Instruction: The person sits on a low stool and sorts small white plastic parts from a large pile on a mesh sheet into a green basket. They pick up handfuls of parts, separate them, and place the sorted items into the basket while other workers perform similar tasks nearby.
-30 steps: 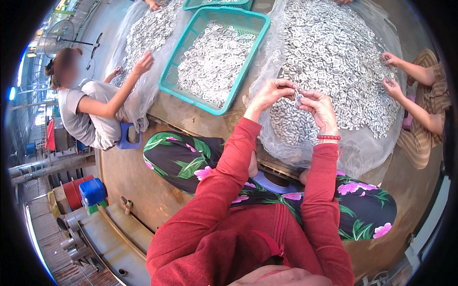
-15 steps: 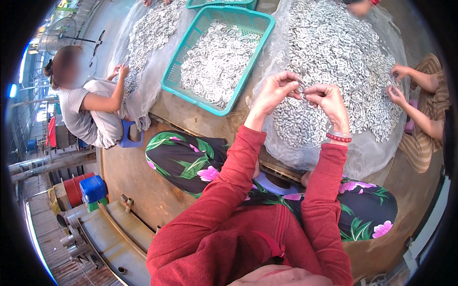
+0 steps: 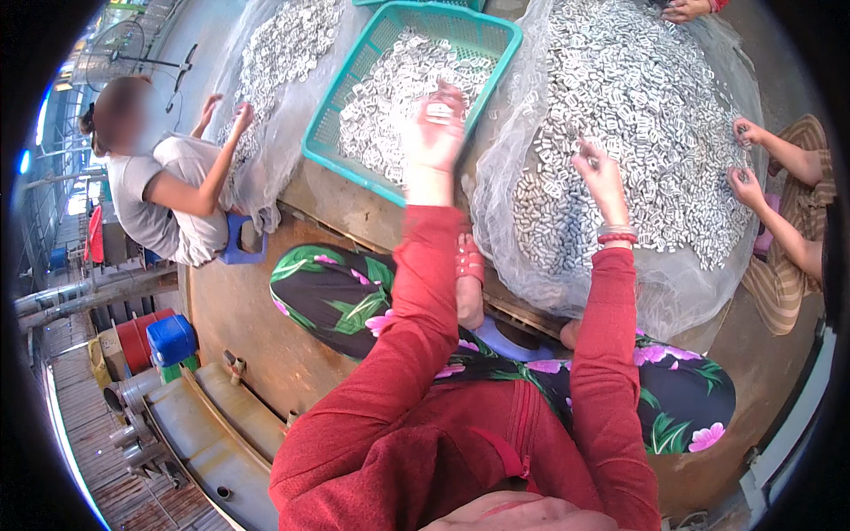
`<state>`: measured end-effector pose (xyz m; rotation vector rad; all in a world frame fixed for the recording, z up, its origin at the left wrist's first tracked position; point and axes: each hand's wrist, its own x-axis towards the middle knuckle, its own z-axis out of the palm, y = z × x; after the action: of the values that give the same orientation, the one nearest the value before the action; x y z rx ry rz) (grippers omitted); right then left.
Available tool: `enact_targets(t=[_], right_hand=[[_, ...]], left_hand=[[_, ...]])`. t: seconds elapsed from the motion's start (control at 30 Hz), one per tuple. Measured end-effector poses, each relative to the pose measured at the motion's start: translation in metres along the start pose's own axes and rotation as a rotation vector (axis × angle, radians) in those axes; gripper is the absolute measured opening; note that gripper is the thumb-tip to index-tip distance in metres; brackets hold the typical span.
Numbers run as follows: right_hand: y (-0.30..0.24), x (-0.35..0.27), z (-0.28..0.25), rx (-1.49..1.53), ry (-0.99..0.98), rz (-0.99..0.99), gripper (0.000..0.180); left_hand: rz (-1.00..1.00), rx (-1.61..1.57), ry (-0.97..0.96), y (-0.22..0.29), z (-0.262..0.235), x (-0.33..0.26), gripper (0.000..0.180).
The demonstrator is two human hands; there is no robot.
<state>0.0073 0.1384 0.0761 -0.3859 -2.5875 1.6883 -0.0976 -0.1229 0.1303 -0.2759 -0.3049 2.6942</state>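
Note:
My left hand (image 3: 434, 146) hangs over the near right part of a teal plastic basket (image 3: 312, 146). Motion smears its fingers, and a small pale slotted metal piece (image 3: 438, 111) shows against them; whether they grip it I cannot tell. Small slotted metal pieces (image 3: 376, 133) fill the basket's bottom. To the right, my right hand (image 3: 604, 181), with red beads at the wrist, is above a broad pile of similar metal pieces (image 3: 637, 106). Its fingers are slightly curled and apart, with no held piece visible. Clear plastic sheeting (image 3: 496, 212) lies under the pile.
A person (image 3: 168, 190) sits at the left beside another heap of pieces (image 3: 288, 53). Another person's hands (image 3: 745, 159) work at the pile's right edge; a further hand (image 3: 686, 11) is at its far side. A blue container (image 3: 171, 341) stands lower left.
My hands were together over the pile, fingertips meeting at a small piece. They have parted: the left has swung left over the basket, while the right stays above the pile, its fingers loosened.

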Motion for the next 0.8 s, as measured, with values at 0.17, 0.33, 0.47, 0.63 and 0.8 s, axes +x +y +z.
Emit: enact_targets(t=[0.17, 0.33, 0.47, 0.63, 0.8], right_hand=[[0.074, -0.017, 0.061, -0.628, -0.034, -0.135, 0.043], [0.083, -0.022, 0.064, -0.420, 0.046, -0.083, 0.031], [0.081, -0.016, 0.038, -0.137, 0.155, 0.224, 0.024], [0.130, 0.003, -0.016, 0.080, 0.452, 0.134, 0.021], [0.103, 0.024, -0.018, -0.416, 0.418, 0.038, 0.021]], left_hand=[[0.930, 1.708, 0.554, 0.042, 0.047, 0.012, 0.040], [0.014, 2.003, -0.150, -0.072, -0.036, 0.051, 0.039], [0.179, 2.388, 0.160, -0.129, -0.180, 0.084, 0.051], [0.692, 2.474, 0.373, -0.104, -0.192, 0.134, 0.048], [0.188, 2.547, 0.538, -0.071, -0.183, 0.140, 0.054]])
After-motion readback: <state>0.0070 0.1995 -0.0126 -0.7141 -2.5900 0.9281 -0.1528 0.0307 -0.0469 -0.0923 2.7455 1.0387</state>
